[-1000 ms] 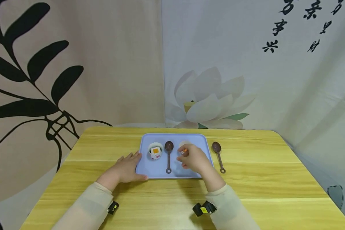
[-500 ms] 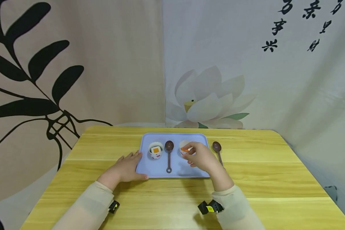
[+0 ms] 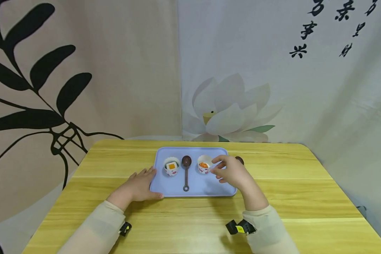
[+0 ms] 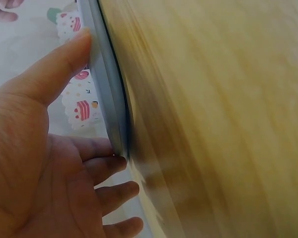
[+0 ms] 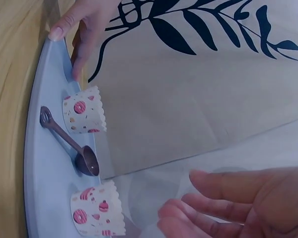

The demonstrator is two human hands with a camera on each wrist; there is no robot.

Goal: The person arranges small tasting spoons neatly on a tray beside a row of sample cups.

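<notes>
A pale blue tray lies on the table with two patterned paper cups and a brown spoon between them. In the left cup sits a white piece with an orange square on top. Something orange fills the right cup. My left hand rests at the tray's near left corner, thumb along the front rim and fingers by the left side. Just right of the right cup, my right hand hovers over the tray, its fingers loosely bent and holding nothing; the right wrist view shows its thumb and fingers apart.
A second brown spoon lies on the wooden table right of the tray, its handle hidden behind my right hand and forearm. Behind the table hangs a printed cloth with leaves, a lotus and characters.
My right hand has drawn away from the right cup, moving to the right, so the cup and its orange contents now show. The left hand and tray have stayed in place.
</notes>
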